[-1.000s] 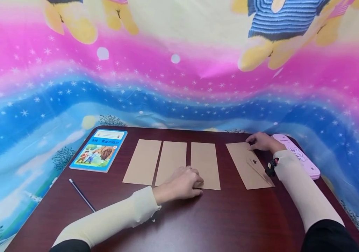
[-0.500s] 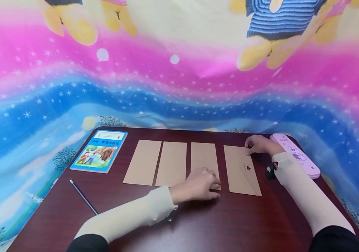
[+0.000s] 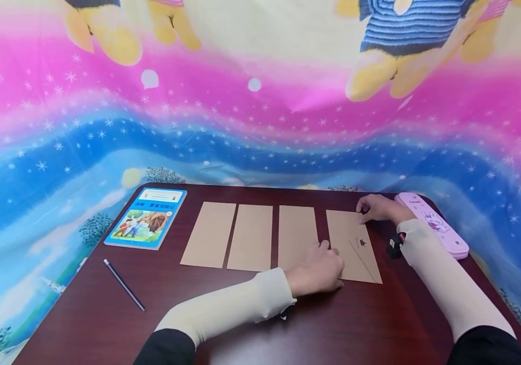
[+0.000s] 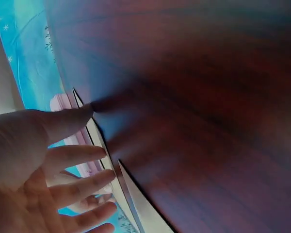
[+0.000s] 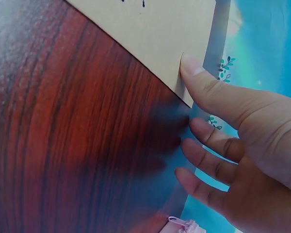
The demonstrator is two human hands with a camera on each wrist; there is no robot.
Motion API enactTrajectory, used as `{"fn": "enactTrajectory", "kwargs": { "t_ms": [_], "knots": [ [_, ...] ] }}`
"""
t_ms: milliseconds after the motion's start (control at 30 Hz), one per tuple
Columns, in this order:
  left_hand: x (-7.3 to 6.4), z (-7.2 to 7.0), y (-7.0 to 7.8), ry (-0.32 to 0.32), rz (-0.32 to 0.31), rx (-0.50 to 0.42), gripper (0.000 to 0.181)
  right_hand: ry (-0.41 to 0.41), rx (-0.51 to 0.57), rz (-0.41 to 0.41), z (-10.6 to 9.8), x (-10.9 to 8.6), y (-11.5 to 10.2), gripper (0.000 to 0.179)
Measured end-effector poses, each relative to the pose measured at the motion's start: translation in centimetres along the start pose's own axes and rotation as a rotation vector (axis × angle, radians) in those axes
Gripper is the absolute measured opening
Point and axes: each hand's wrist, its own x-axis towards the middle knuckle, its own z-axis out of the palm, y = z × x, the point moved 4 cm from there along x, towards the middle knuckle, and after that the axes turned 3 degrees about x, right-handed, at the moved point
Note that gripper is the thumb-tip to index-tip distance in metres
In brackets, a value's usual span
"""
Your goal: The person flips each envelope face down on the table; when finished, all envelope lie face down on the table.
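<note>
Four brown paper envelopes lie in a row on the dark table. The rightmost envelope [image 3: 349, 243] has a flap line and a small black crown print. My right hand [image 3: 379, 209] pinches its top right corner; in the right wrist view the thumb [image 5: 194, 75] lies on the paper, and the other fingers extend past the edge. My left hand [image 3: 317, 268] rests at the lower right of the third envelope [image 3: 294, 228], its thumb and fingertips reaching the near left edge of the rightmost one. In the left wrist view its fingers [image 4: 82, 189] are fairly straight.
Two more plain envelopes, the first [image 3: 209, 233] and the second [image 3: 249, 235], lie left of these. A blue picture-covered book [image 3: 143, 223] sits far left, a dark pencil [image 3: 124, 285] before it. At the right edge is a pink pencil case [image 3: 433, 223], partly behind the right arm.
The rightmost envelope has turned straighter and slid slightly left and nearer. My left hand has moved right from the third envelope to the rightmost one. The right hand stays at the corner.
</note>
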Motion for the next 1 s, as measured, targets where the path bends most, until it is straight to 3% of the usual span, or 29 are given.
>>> {"fn": "enactTrajectory", "kwargs": {
  "t_ms": [133,333,500,700,1000],
  "knots": [
    [0.4,-0.1,0.3,0.012,-0.014,0.018,0.013,0.0,-0.009,0.008,-0.1,-0.2,-0.2,0.034],
    [0.7,0.2,0.1,0.04,-0.029,-0.023,0.014,-0.007,-0.037,0.024,-0.1,0.2,-0.1,0.035],
    [0.9,0.3,0.1,0.026,-0.013,-0.05,0.013,-0.006,-0.034,0.013,-0.3,0.4,0.0,0.033],
    [1.0,0.2,0.3,0.034,0.018,-0.002,0.005,-0.012,-0.012,-0.012,-0.5,0.4,-0.1,0.033],
    [1.1,0.1,0.2,0.03,0.02,-0.011,0.009,-0.029,0.087,-0.072,-1.0,0.1,0.4,0.014]
  ]
}}
